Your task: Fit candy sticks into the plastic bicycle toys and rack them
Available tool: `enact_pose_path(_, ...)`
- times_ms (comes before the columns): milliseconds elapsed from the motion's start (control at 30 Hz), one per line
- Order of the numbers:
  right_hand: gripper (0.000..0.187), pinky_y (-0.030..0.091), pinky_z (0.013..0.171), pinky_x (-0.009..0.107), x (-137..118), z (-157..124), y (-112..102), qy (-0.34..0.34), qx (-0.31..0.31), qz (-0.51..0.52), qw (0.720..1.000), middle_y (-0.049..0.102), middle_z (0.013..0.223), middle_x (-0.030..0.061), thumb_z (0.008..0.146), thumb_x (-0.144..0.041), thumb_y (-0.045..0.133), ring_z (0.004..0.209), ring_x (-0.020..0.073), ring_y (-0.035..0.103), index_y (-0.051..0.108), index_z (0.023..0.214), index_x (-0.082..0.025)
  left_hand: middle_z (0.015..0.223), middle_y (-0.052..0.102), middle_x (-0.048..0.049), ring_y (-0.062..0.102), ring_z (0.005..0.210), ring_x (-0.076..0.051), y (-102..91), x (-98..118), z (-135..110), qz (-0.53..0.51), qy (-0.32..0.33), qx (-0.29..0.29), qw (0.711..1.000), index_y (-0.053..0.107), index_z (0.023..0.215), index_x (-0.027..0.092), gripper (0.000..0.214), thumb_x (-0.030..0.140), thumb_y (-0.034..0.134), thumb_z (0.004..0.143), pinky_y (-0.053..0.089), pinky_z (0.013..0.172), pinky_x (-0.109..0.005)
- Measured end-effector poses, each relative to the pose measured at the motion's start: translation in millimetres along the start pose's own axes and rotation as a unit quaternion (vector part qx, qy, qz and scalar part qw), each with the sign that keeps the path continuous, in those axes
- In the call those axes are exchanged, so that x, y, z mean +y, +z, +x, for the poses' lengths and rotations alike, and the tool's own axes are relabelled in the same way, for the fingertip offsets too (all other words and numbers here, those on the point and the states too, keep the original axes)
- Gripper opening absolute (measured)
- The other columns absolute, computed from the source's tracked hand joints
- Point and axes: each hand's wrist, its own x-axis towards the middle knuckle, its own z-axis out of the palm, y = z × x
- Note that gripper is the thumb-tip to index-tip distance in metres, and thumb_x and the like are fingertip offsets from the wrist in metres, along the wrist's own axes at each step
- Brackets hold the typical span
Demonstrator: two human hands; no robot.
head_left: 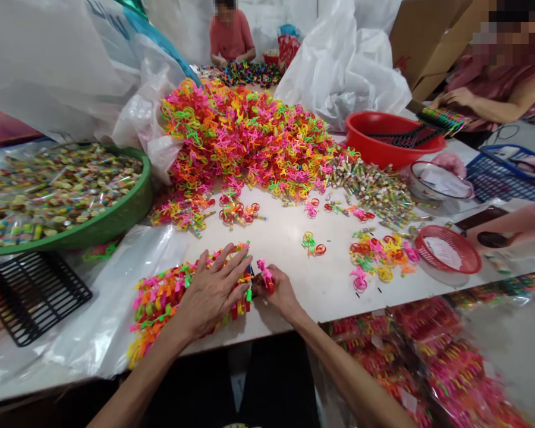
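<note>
My left hand (214, 291) lies with fingers stretched out over tidy rows of small bright plastic toys (160, 300) at the table's front edge. Just right of those rows, my right hand (276, 294) has its fingers closed around a small pink plastic toy (264, 272), with red showing below it. The two hands are close together at the right end of the rows. My fingers partly cover the held toy, and my left hand hides some of the rows.
A large heap of plastic toys (245, 137) covers the table's back. Left are a green tub (129, 217) of candy tubes, a black rack (33, 297) and plastic bags (111, 297). Right are loose toys (381, 255), a red basin (370, 139) and a small basket (470, 261). Two people work beyond.
</note>
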Motion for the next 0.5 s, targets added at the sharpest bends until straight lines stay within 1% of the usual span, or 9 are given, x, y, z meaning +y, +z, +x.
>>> enact_pose_path(67, 0.01, 0.036, 0.058, 0.021, 0.0, -0.5, 0.9, -0.04, -0.017, -0.052, 0.998, 0.05, 0.066, -0.0011, 0.07, -0.016, 0.057, 0.063, 0.012, 0.047, 0.053, 0.061, -0.017, 0.141, 0.036, 0.0013, 0.026, 0.131, -0.025, -1.0, 0.4, -0.5, -0.004, 0.002, 0.007, 1.0, 0.03, 0.135, 0.033, 0.047, 0.039, 0.034, 0.089, 0.014, 0.105, -0.053)
enact_pose_path(133, 0.013, 0.035, 0.058, 0.022, 0.4, -2.3, 1.5, -0.062, -0.039, -0.101, 0.992, 0.049, 0.065, -0.0013, 0.074, -0.016, 0.053, 0.062, 0.0121, 0.047, 0.052, 0.062, -0.018, 0.141, 0.036, 0.0017, 0.026, 0.131, -0.024, -1.2, 0.0, -1.0, -0.006, 0.003, 0.011, 1.0, 0.029, 0.135, 0.033, 0.047, 0.037, 0.034, 0.089, 0.014, 0.105, -0.052)
enact_pose_path(233, 0.01, 0.035, 0.059, 0.022, -2.2, -3.6, 2.3, -0.068, -0.049, -0.177, 0.981, 0.052, 0.07, 0.0004, 0.078, -0.015, 0.048, 0.064, 0.0131, 0.048, 0.053, 0.07, -0.018, 0.141, 0.036, 0.0013, 0.026, 0.131, -0.024, 1.2, -1.9, -0.3, -0.009, 0.007, 0.014, 1.0, 0.03, 0.135, 0.032, 0.047, 0.038, 0.033, 0.089, 0.013, 0.105, -0.052)
enact_pose_path(333, 0.008, 0.036, 0.061, 0.023, -10.1, 1.3, -0.7, -0.069, -0.097, -0.244, 0.962, 0.056, 0.08, 0.0036, 0.077, -0.016, 0.048, 0.069, 0.0146, 0.051, 0.055, 0.08, -0.018, 0.141, 0.036, -0.001, 0.027, 0.131, -0.026, 2.9, -1.1, 1.5, -0.017, 0.004, 0.015, 1.0, 0.031, 0.135, 0.03, 0.049, 0.041, 0.035, 0.088, 0.014, 0.104, -0.054)
enact_pose_path(400, 0.012, 0.038, 0.062, 0.024, -16.0, 3.3, -5.0, -0.065, -0.131, -0.265, 0.953, 0.058, 0.084, 0.0057, 0.078, -0.016, 0.047, 0.071, 0.0155, 0.054, 0.057, 0.083, -0.017, 0.141, 0.036, -0.0016, 0.027, 0.131, -0.027, -1.0, 2.6, 1.2, -0.023, -0.003, 0.008, 1.0, 0.032, 0.135, 0.03, 0.049, 0.043, 0.034, 0.088, 0.014, 0.104, -0.054)
enact_pose_path(433, 0.013, 0.039, 0.063, 0.024, -18.0, 2.2, -6.7, -0.063, -0.138, -0.265, 0.952, 0.059, 0.085, 0.0063, 0.078, -0.016, 0.046, 0.071, 0.0159, 0.055, 0.058, 0.082, -0.017, 0.141, 0.035, -0.0013, 0.026, 0.131, -0.026, -5.0, 4.3, 0.2, -0.027, -0.005, 0.003, 1.0, 0.033, 0.134, 0.029, 0.048, 0.044, 0.032, 0.088, 0.013, 0.104, -0.054)
enact_pose_path(467, 0.014, 0.04, 0.064, 0.025, -19.1, -1.1, -7.5, -0.062, -0.136, -0.256, 0.955, 0.059, 0.084, 0.0064, 0.078, -0.016, 0.045, 0.071, 0.0163, 0.056, 0.059, 0.081, -0.017, 0.141, 0.035, -0.0006, 0.026, 0.131, -0.025, -10.3, 4.9, -1.4, -0.032, -0.007, -0.001, 0.999, 0.033, 0.134, 0.03, 0.048, 0.045, 0.029, 0.089, 0.013, 0.105, -0.053)
enact_pose_path(500, 0.015, 0.041, 0.064, 0.025, -18.7, -6.4, -7.0, -0.062, -0.121, -0.238, 0.962, 0.06, 0.083, 0.0063, 0.077, -0.017, 0.045, 0.072, 0.0169, 0.057, 0.059, 0.079, -0.018, 0.142, 0.034, 0.0002, 0.026, 0.131, -0.024, -16.4, 3.6, -3.9, -0.035, -0.007, -0.002, 0.999, 0.033, 0.134, 0.03, 0.049, 0.047, 0.027, 0.089, 0.013, 0.105, -0.052)
